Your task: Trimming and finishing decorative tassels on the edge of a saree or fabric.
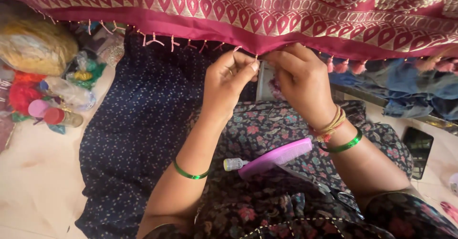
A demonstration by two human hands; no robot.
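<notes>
Magenta sari cloth (267,14) with woven gold border is stretched across the top of the view; its lower hem carries a row of small pink tassels (341,67). Both hands are raised to that hem near its middle. Left hand (229,81): grip pressed together, thumb and fingertips pinching the hem edge at a thread end. Right hand (300,84): grip also closed, fingers curled onto the hem just beside the left, the two hands almost touching. What exactly is held inside the right grip cannot be told; it is hidden by the fingers.

Green bangle (191,174) is worn on the left forearm; a second green bangle (343,146) plus red-yellow wrist threads (329,127) on the right wrist.

On the lap, over floral dark fabric (267,205): a purple comb (276,157) lying tilted, a small clear bottle (234,164) touching its left end, scissors (341,196) partly seen just right of the comb.

Floor, left edge: heap of coloured thread and tassel material (24,93), a red-capped container (59,117), a yellowish bagged bundle (33,45). Floor, right edge: a black phone (419,148) lying flat. Blue cloth (405,88) is piled under the hem at right.
</notes>
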